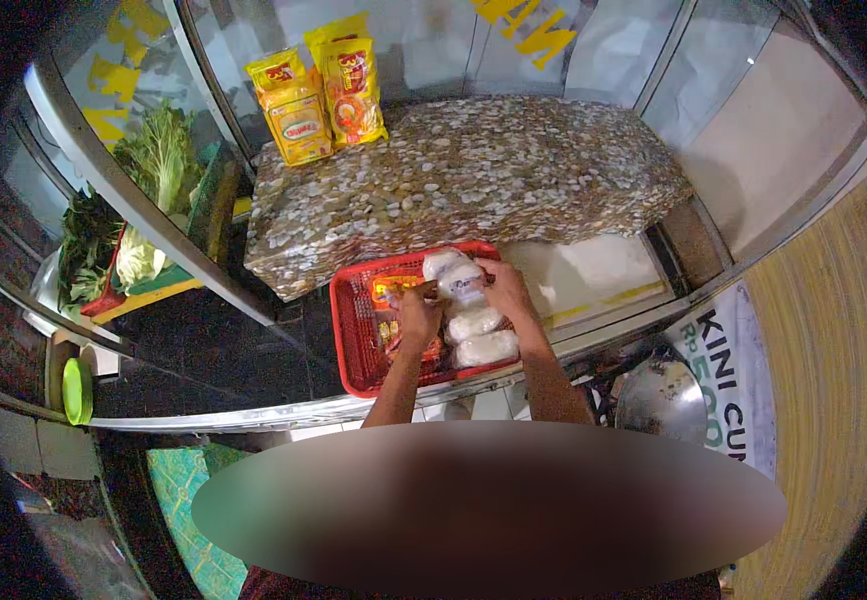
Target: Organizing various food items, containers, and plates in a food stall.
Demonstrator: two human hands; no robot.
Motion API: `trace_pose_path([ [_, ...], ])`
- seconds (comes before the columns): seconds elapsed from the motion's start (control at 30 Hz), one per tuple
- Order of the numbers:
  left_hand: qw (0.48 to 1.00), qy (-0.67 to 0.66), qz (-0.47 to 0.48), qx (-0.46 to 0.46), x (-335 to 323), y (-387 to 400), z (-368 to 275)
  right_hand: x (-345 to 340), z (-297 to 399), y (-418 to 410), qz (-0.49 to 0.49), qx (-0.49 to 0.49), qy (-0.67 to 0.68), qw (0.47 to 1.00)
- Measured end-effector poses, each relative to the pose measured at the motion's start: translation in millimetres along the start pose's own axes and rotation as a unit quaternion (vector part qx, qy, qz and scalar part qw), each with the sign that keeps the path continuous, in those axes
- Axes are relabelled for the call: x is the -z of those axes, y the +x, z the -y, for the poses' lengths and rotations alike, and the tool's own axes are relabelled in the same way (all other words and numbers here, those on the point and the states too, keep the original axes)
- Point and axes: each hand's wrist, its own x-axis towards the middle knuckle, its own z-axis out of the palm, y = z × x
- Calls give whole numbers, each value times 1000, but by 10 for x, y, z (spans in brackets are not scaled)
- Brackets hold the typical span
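Observation:
A red plastic basket (pixel 342 330) stands at the front edge of the counter, below a stone-patterned raised shelf. Along its right side lie several white items in clear plastic bags (pixel 475 322). My right hand (pixel 505 289) has its fingers at the right edge of an upper white bag (pixel 462 283), which bears writing. My left hand (pixel 420 309) is over the middle of the basket, fingertips near that bag's left side; whether it pinches anything is too small to tell. Red and yellow packets (pixel 390 289) lie in the basket's left part, partly behind my left hand.
Yellow noodle packs (pixel 298 120) stand upright on the left of the stone-patterned shelf (pixel 463 180). Leafy vegetables (pixel 163 161) fill trays behind a metal frame at left. A light green plate or bowl (pixel 78 391) is at the left edge, a metal pan (pixel 662 394) at lower right.

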Motion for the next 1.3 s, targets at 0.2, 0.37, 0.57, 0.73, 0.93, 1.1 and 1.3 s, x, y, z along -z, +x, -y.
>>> trace_pose_path([
  [0.2, 933, 353, 30, -64, -95, -106, -618, 100, -2, -76, -24, -9, 63, 998],
  [0.37, 954, 294, 41, -44, -136, -29, -676, 114, -14, -79, -72, 22, 87, 993],
  [0.57, 997, 75, 10, -27, 254, 206, -248, 77, 437, -9, -58, 26, 83, 995],
  [0.73, 986, 156, 41, -47, 17, 36, -1045, 252, 420, -42, -114, 55, 60, 990],
  [0.93, 965, 237, 28, -111, 8, -10, -1447, 338, 527, -37, -123, 7, 40, 992],
  [1.1, 960, 240, 28, -138, -21, 1, -1809, 561, 764, 23, -140, 51, 46, 988],
  [1.3, 957, 197, 20, -213, 30, 277, -1857, 764, 1094, 243, -118, 61, 93, 987],
])
